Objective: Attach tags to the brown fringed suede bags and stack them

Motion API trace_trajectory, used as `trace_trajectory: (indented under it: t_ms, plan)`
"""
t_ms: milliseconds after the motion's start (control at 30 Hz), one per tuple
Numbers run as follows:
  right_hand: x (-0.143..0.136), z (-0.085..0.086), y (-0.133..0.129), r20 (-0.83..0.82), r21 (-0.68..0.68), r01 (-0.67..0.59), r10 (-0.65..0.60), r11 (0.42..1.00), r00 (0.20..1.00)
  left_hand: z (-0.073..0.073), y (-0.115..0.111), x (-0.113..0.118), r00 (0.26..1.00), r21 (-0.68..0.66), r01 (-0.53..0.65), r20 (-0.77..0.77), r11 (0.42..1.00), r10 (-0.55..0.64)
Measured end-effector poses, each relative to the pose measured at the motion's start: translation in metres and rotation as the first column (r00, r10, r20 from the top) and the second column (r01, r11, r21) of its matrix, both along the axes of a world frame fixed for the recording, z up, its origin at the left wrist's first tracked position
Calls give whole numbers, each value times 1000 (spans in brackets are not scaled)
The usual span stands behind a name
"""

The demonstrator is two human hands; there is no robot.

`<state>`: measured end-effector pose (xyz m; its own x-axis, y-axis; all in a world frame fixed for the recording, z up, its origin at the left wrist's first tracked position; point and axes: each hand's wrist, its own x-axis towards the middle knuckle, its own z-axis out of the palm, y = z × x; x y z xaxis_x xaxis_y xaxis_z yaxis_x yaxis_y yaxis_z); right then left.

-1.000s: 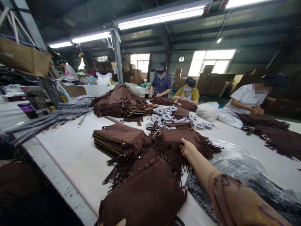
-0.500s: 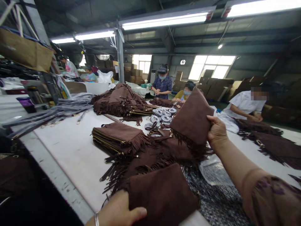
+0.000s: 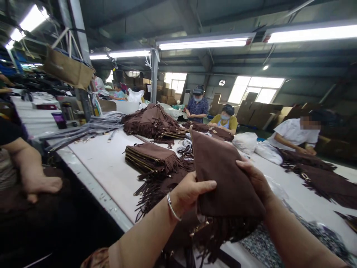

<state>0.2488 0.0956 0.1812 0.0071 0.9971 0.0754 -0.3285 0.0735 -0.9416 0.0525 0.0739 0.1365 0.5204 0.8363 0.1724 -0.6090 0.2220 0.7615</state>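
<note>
Here's the dark-brown, flat, suede-like pouch [image 3: 223, 175], up over the white table [image 3: 103, 163] | left hand [image 3: 187, 191] and right hand [image 3: 256, 180] pinching opposite edges, rear fingers hidden | looks light, soft, barely slippery: grip edges, spare the strip-cut fringe [image 3: 219, 232]

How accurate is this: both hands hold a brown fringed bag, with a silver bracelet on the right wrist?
Wrong side: the head view shows the silver bracelet on the left wrist. The left hand and right hand do both hold the brown fringed bag.
</note>
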Motion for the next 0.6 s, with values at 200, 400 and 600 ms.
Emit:
trace_trajectory:
  t_ms: [200,400,600]
  plan:
    - [26,-27,-32,-131,-54,-111,103,992,986,-36,-38,14,998,-142,16,-55,990,-24]
    - [33,-43,-44,-97,-135,-71,58,988,994,-41,-70,11,988,-167,63,-132,984,-85]
    - [29,-47,-27,-115,-173,-73,54,982,992,-43,-94,-1,951,-204,201,-195,958,-241]
